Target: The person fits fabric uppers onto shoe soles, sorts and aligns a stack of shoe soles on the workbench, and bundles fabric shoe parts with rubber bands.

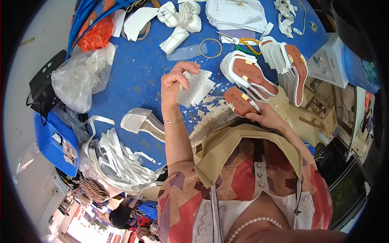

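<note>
Sole (240,102) gripped by the right hand (265,116) sits nearside of the stack of soles (247,73), the left hand (175,81) pinching dotted white pieces (194,88) left of it.

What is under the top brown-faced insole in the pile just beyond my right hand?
Under the top insole are more layers, white-edged and fanned out. Mostly edges show; their overlapped faces are covered.

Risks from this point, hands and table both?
The overlapping insole stack beside the right hand might slide if the held insole knocks it.

Flaking paint on the blue table may cling to the dotted white material in the left hand if laid there.
</note>
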`<action>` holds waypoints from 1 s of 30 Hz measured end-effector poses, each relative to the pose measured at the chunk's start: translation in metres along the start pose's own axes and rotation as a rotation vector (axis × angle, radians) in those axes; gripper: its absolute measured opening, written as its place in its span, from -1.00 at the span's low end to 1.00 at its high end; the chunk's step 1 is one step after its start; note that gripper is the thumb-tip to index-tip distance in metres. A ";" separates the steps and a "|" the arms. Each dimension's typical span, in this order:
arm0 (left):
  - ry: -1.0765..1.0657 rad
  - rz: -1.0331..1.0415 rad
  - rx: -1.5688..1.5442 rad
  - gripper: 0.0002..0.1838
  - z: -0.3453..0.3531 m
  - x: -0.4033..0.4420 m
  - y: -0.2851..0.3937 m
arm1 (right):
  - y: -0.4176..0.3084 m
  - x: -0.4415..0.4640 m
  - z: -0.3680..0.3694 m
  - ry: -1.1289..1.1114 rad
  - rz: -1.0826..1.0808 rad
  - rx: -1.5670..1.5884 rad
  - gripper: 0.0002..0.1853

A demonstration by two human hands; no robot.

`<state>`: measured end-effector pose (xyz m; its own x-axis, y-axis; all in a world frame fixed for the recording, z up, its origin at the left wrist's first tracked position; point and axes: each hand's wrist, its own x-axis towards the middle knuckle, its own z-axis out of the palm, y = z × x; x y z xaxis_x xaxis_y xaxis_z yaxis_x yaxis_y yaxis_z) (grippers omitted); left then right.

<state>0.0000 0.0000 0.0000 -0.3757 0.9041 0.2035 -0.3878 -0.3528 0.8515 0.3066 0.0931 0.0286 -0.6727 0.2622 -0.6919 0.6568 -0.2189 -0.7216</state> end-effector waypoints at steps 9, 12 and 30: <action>0.417 -0.026 -0.019 -0.82 -0.024 -0.011 0.000 | -0.002 0.005 -0.017 0.002 0.026 -0.023 -0.82; 0.584 -0.262 0.342 -0.82 -0.040 -0.028 0.000 | -0.002 0.003 -0.023 0.029 0.043 -0.035 -0.83; 0.784 -0.501 0.354 -0.69 -0.047 -0.049 -0.042 | 0.003 0.003 -0.044 0.069 -0.056 -0.070 -0.84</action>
<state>-0.0048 -0.0411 -0.0686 -0.7366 0.4692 -0.4871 -0.4281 0.2341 0.8729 0.3217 0.1346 0.0257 -0.6858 0.3367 -0.6453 0.6427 -0.1361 -0.7540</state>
